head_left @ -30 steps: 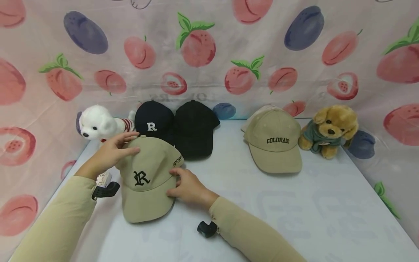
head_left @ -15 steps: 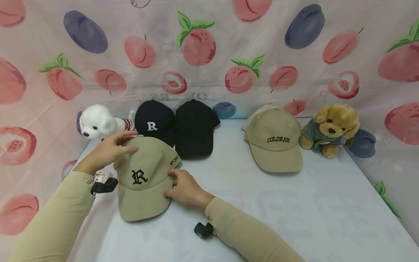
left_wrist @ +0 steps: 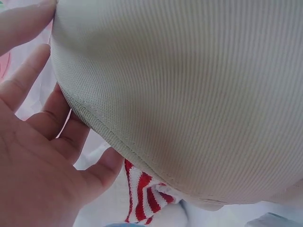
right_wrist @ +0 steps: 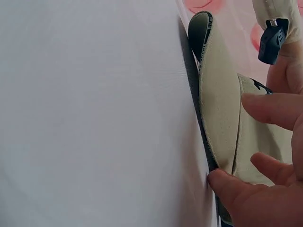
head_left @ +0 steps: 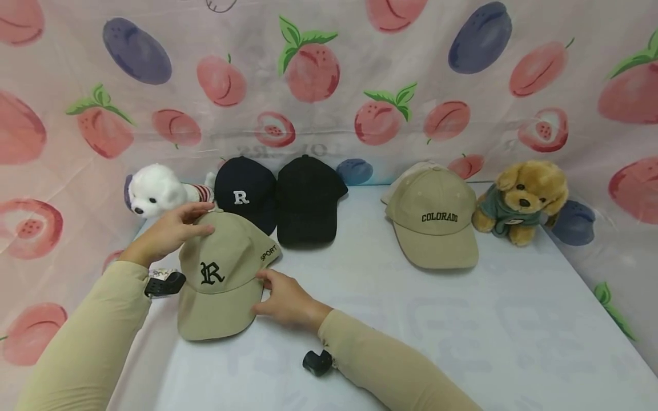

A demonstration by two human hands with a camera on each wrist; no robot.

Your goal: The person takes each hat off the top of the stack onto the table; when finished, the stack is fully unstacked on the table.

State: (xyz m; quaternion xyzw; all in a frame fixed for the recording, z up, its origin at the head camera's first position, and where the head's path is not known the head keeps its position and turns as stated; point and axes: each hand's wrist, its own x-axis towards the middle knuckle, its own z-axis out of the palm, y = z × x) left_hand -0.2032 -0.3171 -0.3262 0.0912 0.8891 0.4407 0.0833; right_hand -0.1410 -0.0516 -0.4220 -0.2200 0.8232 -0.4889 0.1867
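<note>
A beige baseball cap (head_left: pixel 228 245) with a black gothic R faces forward at the table's left, SPORT lettered on its side. My left hand (head_left: pixel 167 231) holds its crown from the left, thumb on the front and fingers near the top. In the left wrist view, those fingers meet the cap's curved edge. My right hand (head_left: pixel 290 299) grips the right side where crown and brim join; from the right wrist, the fingertips (right_wrist: pixel 222 179) touch the cap low down by the table. Just behind it are a navy cap (head_left: pixel 245 194) with a white R and a black cap (head_left: pixel 307 202).
A white plush dog (head_left: pixel 156 188) in red stripes sits at the back left, partly hidden by my left hand. Toward the back right is a beige COLORADO cap (head_left: pixel 434 202) overlapping a paler cap (head_left: pixel 408 171), beside a brown plush dog (head_left: pixel 529 194). Fruit-print cloth (head_left: pixel 329 131) hangs behind.
The beige R cap has slid left and slightly away from me, turning so its SPORT side shows more. Both hands stay on it, and the right has moved left with it.
</note>
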